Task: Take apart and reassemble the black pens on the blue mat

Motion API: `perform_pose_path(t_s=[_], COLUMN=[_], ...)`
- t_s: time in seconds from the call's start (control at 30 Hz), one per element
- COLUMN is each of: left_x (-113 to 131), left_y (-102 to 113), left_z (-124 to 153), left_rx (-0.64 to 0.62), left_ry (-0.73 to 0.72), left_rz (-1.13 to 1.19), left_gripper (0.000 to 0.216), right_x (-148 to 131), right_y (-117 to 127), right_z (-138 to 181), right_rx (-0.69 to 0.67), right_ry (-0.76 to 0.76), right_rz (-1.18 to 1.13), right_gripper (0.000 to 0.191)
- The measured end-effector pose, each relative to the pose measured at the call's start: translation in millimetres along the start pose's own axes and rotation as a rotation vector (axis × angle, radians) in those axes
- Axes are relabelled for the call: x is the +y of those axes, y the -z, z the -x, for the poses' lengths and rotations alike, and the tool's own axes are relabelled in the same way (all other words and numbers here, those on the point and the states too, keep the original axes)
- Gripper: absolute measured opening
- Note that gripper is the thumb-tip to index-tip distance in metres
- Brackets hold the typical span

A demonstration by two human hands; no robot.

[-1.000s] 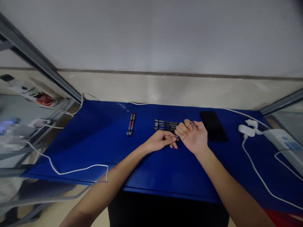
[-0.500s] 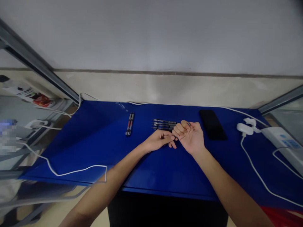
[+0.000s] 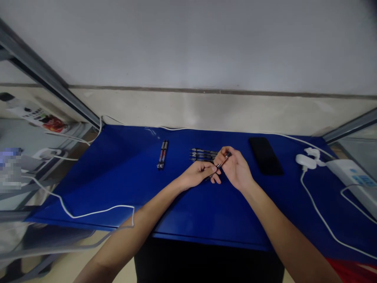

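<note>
A slim dark pen point(image 3: 223, 161) slants up to the right between my two hands, just above the blue table point(image 3: 123, 177). My left hand point(image 3: 198, 174) pinches its lower end between thumb and fingers. The fingers of my right hand point(image 3: 235, 168) are curled round its upper end. Behind my hands several dark pens point(image 3: 202, 154) lie side by side, their right ends partly hidden by my fingers. Farther left, two grey pens with red marks point(image 3: 162, 155) lie together, with something shiny and clear at their near ends.
A black phone point(image 3: 265, 155) lies right of my hands. Beyond it are a white charger point(image 3: 305, 161), a power strip point(image 3: 353, 177) and white cables. Another white cable point(image 3: 97, 212) crosses the table's left side near my left forearm. A wall point(image 3: 200, 112) stands behind the table.
My right hand's fingers have uncurled a little and shifted, so more of the pen shows between the hands. My left hand keeps its pinch in nearly the same place.
</note>
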State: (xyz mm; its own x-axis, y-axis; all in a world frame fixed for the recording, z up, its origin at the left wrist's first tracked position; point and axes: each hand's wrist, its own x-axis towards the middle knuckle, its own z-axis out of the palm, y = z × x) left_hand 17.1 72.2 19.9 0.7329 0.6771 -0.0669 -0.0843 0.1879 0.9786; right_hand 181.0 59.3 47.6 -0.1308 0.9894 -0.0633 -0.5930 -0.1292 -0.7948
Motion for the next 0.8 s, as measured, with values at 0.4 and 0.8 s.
perform_pose_path(t_s=[0.4, 0.8], left_x=[7, 10], left_y=[0, -2], left_z=[2, 5], left_rx=[0.051, -0.024], left_ry=[-0.023, -0.077], left_rz=[0.018, -0.008], left_gripper=[0.037, 0.040], right_x=[8, 4], right_y=[17, 15], right_z=[-2, 1], right_rx=[0.053, -0.005], right_ry=[0.121, 0.103], right_rz=[0.608, 0.641], right_gripper=[0.033, 0.029])
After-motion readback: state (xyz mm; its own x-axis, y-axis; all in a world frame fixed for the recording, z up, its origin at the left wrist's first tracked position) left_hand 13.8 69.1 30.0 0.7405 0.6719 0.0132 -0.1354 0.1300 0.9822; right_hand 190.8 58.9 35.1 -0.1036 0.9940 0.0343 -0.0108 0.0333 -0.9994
